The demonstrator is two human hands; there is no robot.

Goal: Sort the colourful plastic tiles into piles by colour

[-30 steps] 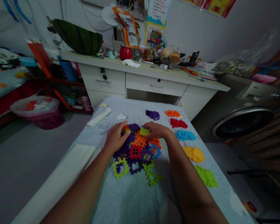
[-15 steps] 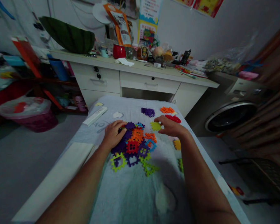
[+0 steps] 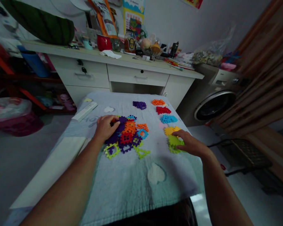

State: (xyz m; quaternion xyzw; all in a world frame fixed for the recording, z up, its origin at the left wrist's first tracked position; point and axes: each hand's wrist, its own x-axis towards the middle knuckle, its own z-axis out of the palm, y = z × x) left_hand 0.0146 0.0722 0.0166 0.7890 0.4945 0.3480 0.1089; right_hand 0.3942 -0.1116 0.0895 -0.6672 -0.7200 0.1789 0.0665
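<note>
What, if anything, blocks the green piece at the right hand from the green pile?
Nothing visible. The right hand has its fingers on the green piece, which overlaps the green pile in view. The yellow pile lies just beyond, not between them. Any remaining gap can't be judged.

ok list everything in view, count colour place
Table: one, pale-blue cover, centre
Pile of pieces: one, multicoloured, mid-table; overlap prevents counting
Sorted groups: six, purple, orange, red, blue, yellow, green, behind and right of pile
Long box: one, white, on table, left
Cabinet: one, white, behind table
Watermelon-like object: one, green, on cabinet
Pot: one, red, on cabinet
Jar: one, brown, right of pot
Other clutter: uncountable, mixed, cabinet top
Washing machine: one, grey, right
Bin: one, pink, left
Curtain: one, brown, far right
Hands: two, left hand at pile, right hand at green
</note>
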